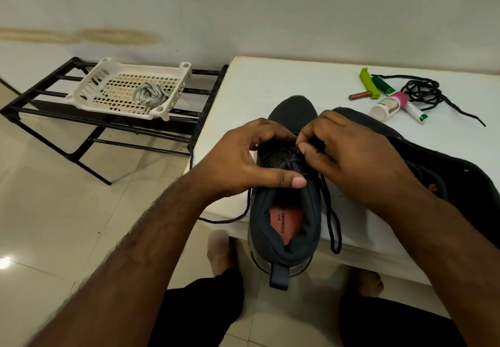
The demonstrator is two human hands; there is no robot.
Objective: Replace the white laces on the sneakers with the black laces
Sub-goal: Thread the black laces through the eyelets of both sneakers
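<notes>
the person is threading a black lace (331, 211) through the upper eyelets of the near dark sneaker (286, 211), which is sitting at the front edge of the white table (270, 81) with its heel overhanging; the right hand (351, 154) is pinching the lace at the eyelets between thumb and curled fingers; the left hand (243, 157) is bracing the shoe, thumb pressing on the collar, fingers curving over the tongue, though whether they are also gripping lace cannot be told; one lace end is trailing off the left edge, the other is hanging over the front. to do this well, i judge, both ends should be kept even and each crossing pulled snug and untwisted. the second sneaker (433, 162) is lying just beside the right wrist; a spare black lace (422, 89) is coiled further back; grey-white laces (148, 95) are lying in the white basket (89, 84).
</notes>
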